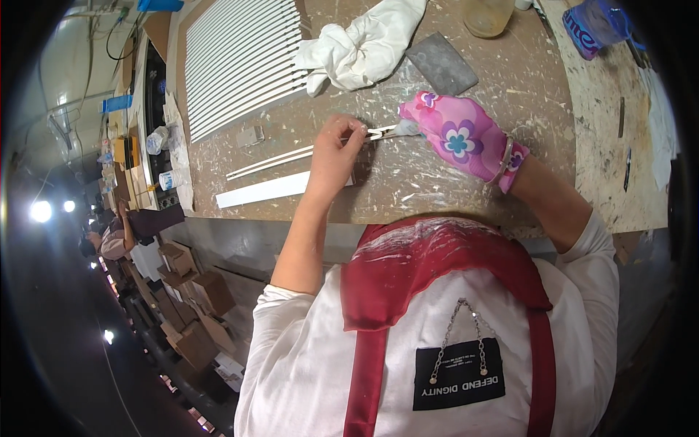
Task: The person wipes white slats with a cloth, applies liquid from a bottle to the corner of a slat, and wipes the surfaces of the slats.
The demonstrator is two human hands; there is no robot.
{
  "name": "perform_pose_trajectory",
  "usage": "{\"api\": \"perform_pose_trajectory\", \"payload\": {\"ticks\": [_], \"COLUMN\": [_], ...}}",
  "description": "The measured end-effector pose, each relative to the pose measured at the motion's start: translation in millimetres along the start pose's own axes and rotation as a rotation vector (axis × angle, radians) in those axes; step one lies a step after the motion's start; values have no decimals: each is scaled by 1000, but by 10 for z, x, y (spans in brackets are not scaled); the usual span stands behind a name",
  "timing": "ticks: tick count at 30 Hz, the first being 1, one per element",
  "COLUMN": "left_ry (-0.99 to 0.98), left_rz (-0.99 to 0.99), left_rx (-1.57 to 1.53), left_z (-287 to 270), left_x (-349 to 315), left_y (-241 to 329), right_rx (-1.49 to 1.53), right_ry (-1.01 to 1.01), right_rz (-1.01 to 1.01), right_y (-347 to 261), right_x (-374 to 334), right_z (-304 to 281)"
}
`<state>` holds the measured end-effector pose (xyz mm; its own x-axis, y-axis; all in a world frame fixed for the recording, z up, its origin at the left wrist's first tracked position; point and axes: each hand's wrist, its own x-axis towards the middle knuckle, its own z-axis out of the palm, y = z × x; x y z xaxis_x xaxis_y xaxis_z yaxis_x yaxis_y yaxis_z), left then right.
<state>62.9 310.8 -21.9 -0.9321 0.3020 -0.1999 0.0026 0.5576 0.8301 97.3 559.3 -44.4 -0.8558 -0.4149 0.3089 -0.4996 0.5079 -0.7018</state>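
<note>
My bare left hand (338,151) pinches a pair of thin white strips (269,163) with thumb and fingertips, close to their right ends. Beneath that wrist lies a wider flat white strip (263,189). My right hand (459,138), in a pink flowered glove, is closed just right of the strip ends. From its fingertips sticks out a small pale grey piece (406,128), touching or nearly touching the strips; its kind is too small to tell. A dark grey flat sheet (442,63) lies beyond the glove.
Many white strips (244,65) lie in parallel rows at the far left of the paint-spattered table (408,193). A crumpled white cloth (360,47) sits beside them. A small grey block (250,136), a yellowish container (488,16) and a blue-purple container (593,28) stand around. Another person (113,237) is at left.
</note>
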Motion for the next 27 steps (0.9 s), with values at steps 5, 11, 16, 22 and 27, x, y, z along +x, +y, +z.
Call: {"api": "perform_pose_trajectory", "payload": {"ticks": [5,11,16,22,27], "left_ry": [15,12,30,52,40], "left_rz": [-30,-42,-2,0,16], "left_rx": [-95,-92,0,38,76], "left_z": [-5,-4,38,72,122], "left_x": [23,19,-16,-6,-12], "left_y": [-50,-46,81,112,201], "right_rx": [43,-159,-24,372,645], "right_ry": [-203,-369,-78,-48,-11], "right_rz": [165,135,-2,160,308], "right_y": [-161,-222,-150,54,93], "right_x": [132,248,140,-90,-148], "right_z": [-146,-245,-156,-87,-64]}}
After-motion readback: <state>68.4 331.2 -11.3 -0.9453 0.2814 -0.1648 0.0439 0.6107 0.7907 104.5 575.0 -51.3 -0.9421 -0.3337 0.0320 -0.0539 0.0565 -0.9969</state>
